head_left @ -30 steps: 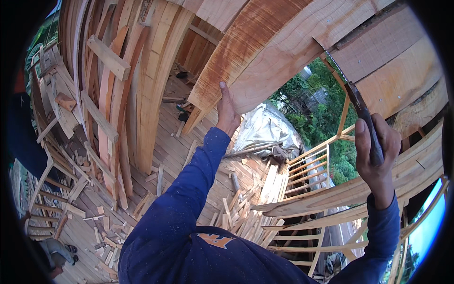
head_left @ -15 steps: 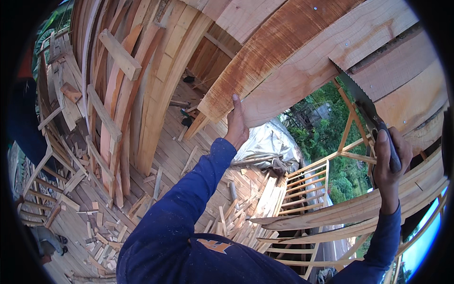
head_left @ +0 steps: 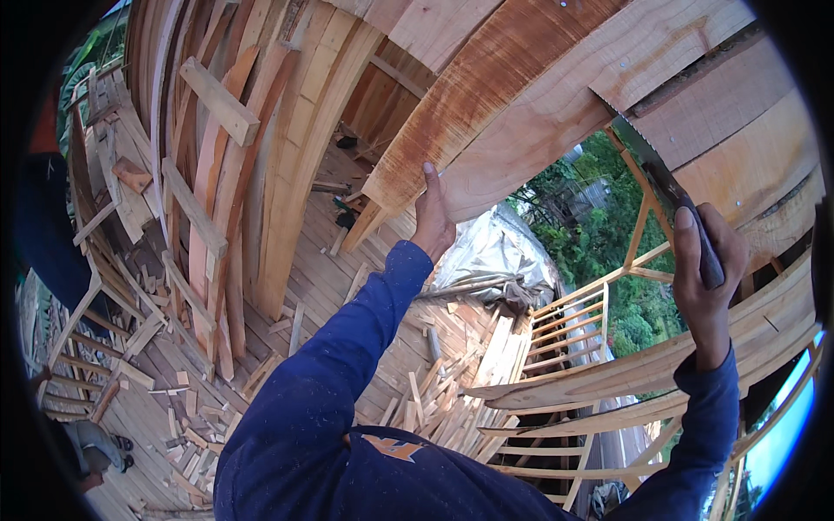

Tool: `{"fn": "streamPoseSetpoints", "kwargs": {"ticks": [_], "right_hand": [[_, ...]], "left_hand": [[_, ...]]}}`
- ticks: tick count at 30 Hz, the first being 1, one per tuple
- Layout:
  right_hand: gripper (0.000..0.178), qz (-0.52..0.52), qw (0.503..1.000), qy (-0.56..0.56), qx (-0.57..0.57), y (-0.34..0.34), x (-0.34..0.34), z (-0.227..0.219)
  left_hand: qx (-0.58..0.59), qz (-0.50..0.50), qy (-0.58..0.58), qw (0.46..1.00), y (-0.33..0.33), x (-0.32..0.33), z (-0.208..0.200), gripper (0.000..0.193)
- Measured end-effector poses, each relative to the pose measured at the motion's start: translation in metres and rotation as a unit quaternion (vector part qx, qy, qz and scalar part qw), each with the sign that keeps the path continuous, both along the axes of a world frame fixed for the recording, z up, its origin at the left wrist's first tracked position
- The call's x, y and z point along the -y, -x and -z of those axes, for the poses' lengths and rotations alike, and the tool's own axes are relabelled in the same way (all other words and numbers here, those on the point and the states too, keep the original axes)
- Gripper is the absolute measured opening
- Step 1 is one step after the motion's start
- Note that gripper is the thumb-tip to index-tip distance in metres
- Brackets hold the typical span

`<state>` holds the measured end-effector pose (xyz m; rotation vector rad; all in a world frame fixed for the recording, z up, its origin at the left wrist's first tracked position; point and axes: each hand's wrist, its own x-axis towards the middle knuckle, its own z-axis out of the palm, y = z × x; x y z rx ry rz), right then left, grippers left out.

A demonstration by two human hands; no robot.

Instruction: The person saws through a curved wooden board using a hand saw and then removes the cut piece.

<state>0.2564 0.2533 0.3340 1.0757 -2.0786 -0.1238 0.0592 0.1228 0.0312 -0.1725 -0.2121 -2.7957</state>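
Scrap-strewn wooden flooring (head_left: 317,269) spreads below the pale plank (head_left: 539,135), whose left end the left hand (head_left: 434,217) grips, thumb on top. At that plank's right side the right hand (head_left: 699,291) clasps a handsaw (head_left: 657,167), blade showing more flat face than a second ago, suggesting a changed blade angle.

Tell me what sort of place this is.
Looks like an outdoor timber building site, possibly a boatyard: long curved planks stand on the left, wood offcuts litter the plank floor, and the right hand holds a handsaw, with greenery beyond.
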Motion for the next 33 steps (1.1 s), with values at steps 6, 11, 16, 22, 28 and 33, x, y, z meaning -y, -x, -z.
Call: {"fn": "streamPoseSetpoints", "kwargs": {"ticks": [6,11,16,22,28,33], "right_hand": [[0.026,-0.063,0.998,0.005,0.012,-0.013,0.001,0.011],[0.039,0.098,0.995,0.009,0.001,-0.102,-0.062,0.011],[0.032,0.012,1.000,0.018,-0.004,-0.047,-0.021,0.003],[0.028,-0.032,0.999,0.004,0.001,-0.024,0.002,0.009],[0.049,0.178,0.982,0.061,0.008,-0.116,-0.035,0.009],[0.032,0.092,0.995,0.025,0.005,-0.051,0.003,-0.004]], "left_hand": [[0.011,-0.014,0.019,1.000,-0.020,0.019,-0.013,0.083],[-0.015,-0.019,0.005,1.000,-0.019,0.007,-0.015,0.087],[0.047,-0.065,0.010,0.997,0.024,0.004,0.011,0.091],[0.019,0.008,0.007,1.000,0.002,0.006,0.005,0.096],[0.007,0.002,-0.003,1.000,-0.003,0.001,0.000,0.090],[0.043,-0.024,-0.019,0.999,0.010,-0.003,-0.004,0.085]]}}
